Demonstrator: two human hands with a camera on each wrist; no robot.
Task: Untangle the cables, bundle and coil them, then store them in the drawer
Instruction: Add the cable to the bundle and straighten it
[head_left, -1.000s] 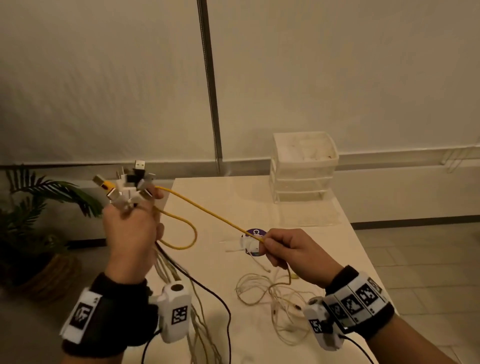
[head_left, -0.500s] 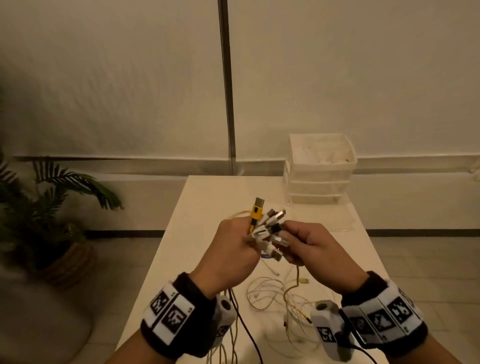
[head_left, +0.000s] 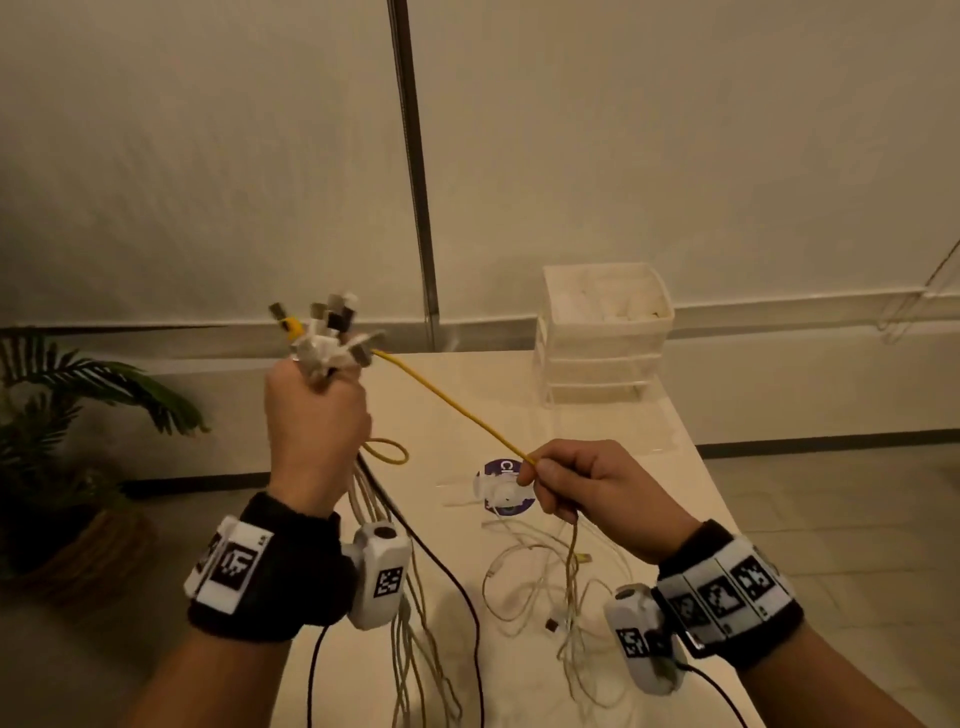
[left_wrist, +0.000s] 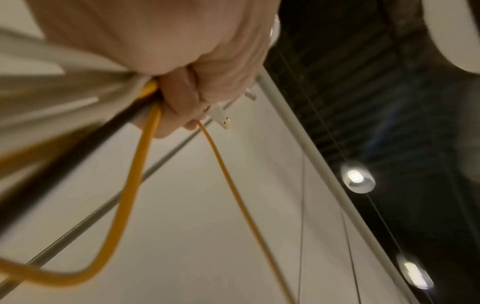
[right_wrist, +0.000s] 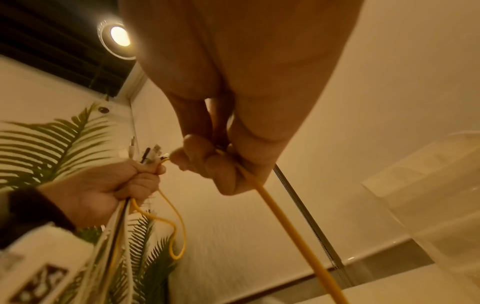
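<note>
My left hand (head_left: 314, 415) is raised at the table's left edge and grips a bundle of cables (head_left: 395, 597), white, black and yellow. Their plug ends (head_left: 327, 332) fan out above my fist. The bundle hangs down past my wrist. A yellow cable (head_left: 457, 410) runs taut from those plugs down to my right hand (head_left: 576, 483), which pinches it between thumb and fingers above the table. In the left wrist view my left hand (left_wrist: 197, 82) holds the yellow cable (left_wrist: 130, 185) as a loop. The right wrist view has my right hand (right_wrist: 207, 162) pinching the yellow cable (right_wrist: 285, 222).
Loose white cables (head_left: 550, 587) lie tangled on the white table (head_left: 441, 389) under my right hand. A white clip (head_left: 498, 491) sits on a purple sticker (head_left: 501, 467). A white drawer unit (head_left: 605, 332) stands at the table's far right. A potted plant (head_left: 62, 415) stands on the floor to the left.
My hands were together at the plug ends half a second ago. They have moved apart: the left hand went up and left with the bundle, the right slid down the yellow cable.
</note>
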